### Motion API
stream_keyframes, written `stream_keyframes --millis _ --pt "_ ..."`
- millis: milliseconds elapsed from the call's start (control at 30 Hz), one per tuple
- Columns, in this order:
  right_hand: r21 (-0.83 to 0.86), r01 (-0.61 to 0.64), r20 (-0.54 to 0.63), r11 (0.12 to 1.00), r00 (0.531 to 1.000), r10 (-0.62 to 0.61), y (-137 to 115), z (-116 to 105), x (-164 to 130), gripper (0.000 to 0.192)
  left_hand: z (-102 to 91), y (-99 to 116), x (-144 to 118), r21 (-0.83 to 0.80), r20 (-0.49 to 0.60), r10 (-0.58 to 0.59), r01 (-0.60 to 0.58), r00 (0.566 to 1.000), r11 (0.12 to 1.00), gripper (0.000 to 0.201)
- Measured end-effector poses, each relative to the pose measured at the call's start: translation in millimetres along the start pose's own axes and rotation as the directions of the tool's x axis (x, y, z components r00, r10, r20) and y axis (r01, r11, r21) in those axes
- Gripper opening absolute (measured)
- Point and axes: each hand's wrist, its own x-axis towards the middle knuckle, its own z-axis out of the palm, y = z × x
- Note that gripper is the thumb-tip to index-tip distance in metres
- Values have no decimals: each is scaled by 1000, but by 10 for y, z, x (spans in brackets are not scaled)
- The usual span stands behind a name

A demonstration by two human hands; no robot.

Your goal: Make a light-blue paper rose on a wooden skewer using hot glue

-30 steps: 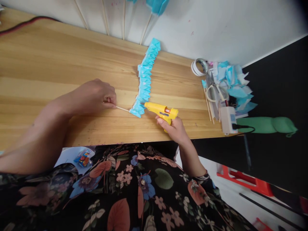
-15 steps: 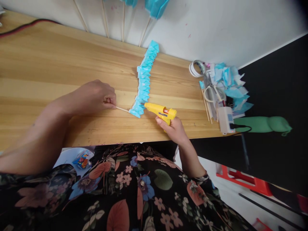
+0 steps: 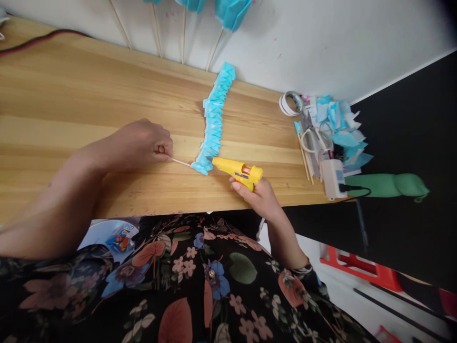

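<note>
My left hand (image 3: 150,143) is closed around a thin wooden stick (image 3: 181,163), whose far end meets the lower end of a pleated light-blue paper strip (image 3: 214,119). That strip lies on the wooden table and runs up toward the wall. In my right hand (image 3: 260,193) is a yellow glue gun (image 3: 237,170), fingers wrapped round its handle. Its nozzle points left at the strip's lower part, close to the stick's end; whether the tip touches the paper I cannot tell.
Blue paper flowers (image 3: 233,12) on sticks lean at the wall. To the right lie tape rolls (image 3: 291,103), scissors (image 3: 314,138), blue scraps (image 3: 344,124), a white power adapter (image 3: 333,178) and a green pouch (image 3: 389,185). A dark cord (image 3: 53,33) crosses the far left of the table (image 3: 71,90).
The glue gun in my right hand has dipped slightly toward me along the strip's lower end. My left hand, the stick and the strip stay in place.
</note>
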Motion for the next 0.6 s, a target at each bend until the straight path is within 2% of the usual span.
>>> stream_keyframes --millis 167,600 --pt "-28 29 11 999 1000 -28 7 53 32 27 0 1 9 -2 3 -12 12 1000 1000 28" --pt "-106 21 34 994 999 -18 17 22 18 33 -29 51 6 -6 18 -20 20 1000 1000 31"
